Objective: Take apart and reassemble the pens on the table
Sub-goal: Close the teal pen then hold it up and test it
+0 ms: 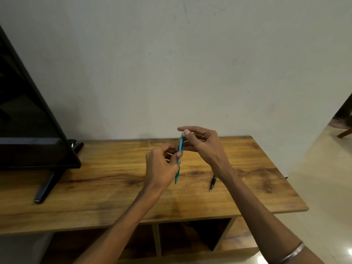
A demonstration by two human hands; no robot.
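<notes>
A translucent blue pen is held nearly upright above the wooden table. My left hand grips its lower half between thumb and fingers, with the tip poking out below the palm. My right hand pinches the pen's top end with thumb and forefinger, the other fingers spread. A black pen lies on the table to the right, partly hidden under my right wrist.
A black flat-screen TV on angled feet fills the table's left side. A pale wall stands right behind the table. Open shelf compartments sit under the tabletop. Tiled floor lies to the right.
</notes>
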